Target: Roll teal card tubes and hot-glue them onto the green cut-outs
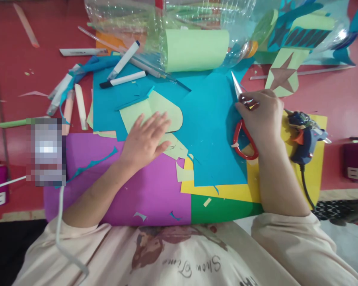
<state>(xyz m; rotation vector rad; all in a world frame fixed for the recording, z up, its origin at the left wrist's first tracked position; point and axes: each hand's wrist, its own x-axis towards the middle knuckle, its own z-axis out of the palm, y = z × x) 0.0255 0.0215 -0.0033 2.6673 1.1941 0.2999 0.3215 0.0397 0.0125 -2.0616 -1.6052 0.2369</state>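
Note:
My left hand (146,141) lies flat with its fingers apart on a folded piece of light green paper (171,111). A smaller light green scrap (179,147), with pen lines on it, shows beside its thumb. Both rest over a large blue sheet (214,159). On the right of that sheet, my right hand (262,115) is closed around the middle of a pair of red-handled scissors (235,84). Their tips point away from me, and the red loop sticks out below my fingers. Part of the scissors is hidden by the hand.
A glue gun (306,145) lies on yellow paper (318,174) to the right. Clear plastic bottles, one wrapped in a light green band (197,49), lie along the far side. Several markers (128,78) are scattered left. A blurred phone (46,153) with a cable overlaps purple paper (158,186).

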